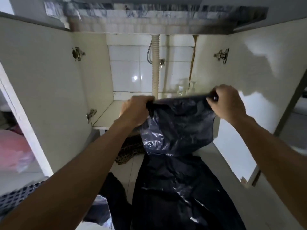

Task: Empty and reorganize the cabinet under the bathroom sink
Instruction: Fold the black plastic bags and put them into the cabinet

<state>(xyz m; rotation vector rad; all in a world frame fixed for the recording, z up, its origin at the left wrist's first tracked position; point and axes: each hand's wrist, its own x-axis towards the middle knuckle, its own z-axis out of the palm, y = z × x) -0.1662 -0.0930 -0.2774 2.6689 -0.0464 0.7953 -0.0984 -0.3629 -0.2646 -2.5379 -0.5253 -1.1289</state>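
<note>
Both hands, left hand point(135, 110) and right hand point(227, 103), grip the black bag point(177, 127) top edge, fingers curled tight, before the open cabinet point(106, 113); next likely folding it for storage.

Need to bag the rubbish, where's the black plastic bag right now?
Centre of the head view: black plastic bag stretched between both hands, before the open white cabinet.
</note>
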